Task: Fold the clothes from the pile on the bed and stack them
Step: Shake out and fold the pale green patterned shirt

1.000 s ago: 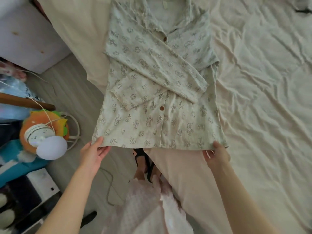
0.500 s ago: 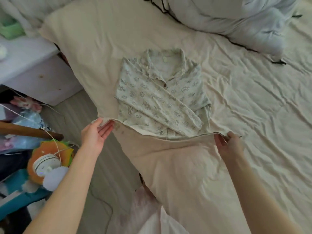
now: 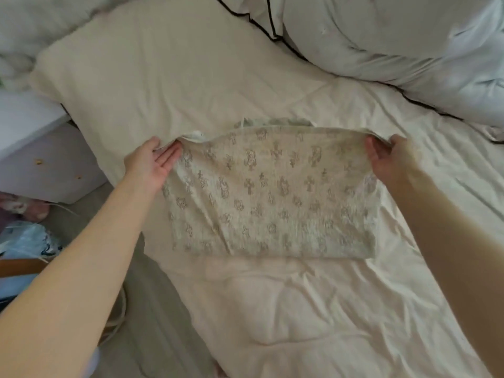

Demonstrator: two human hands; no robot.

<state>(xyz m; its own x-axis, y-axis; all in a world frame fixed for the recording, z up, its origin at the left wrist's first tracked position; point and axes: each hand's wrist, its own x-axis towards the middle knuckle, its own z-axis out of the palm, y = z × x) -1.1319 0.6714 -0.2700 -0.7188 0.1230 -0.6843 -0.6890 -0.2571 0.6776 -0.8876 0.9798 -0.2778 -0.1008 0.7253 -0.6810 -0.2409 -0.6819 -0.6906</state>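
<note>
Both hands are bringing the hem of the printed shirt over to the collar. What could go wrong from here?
1. The left hand holds its corner with nearly flat fingers, so the printed shirt may slip and fold crooked.
2. The shirt lies near the bed edge, so a pull could drag it off.

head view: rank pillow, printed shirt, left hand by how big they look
1. pillow
2. printed shirt, close to the pillow in apparent size, so that order is unsure
3. left hand, plainly the smallest
</note>
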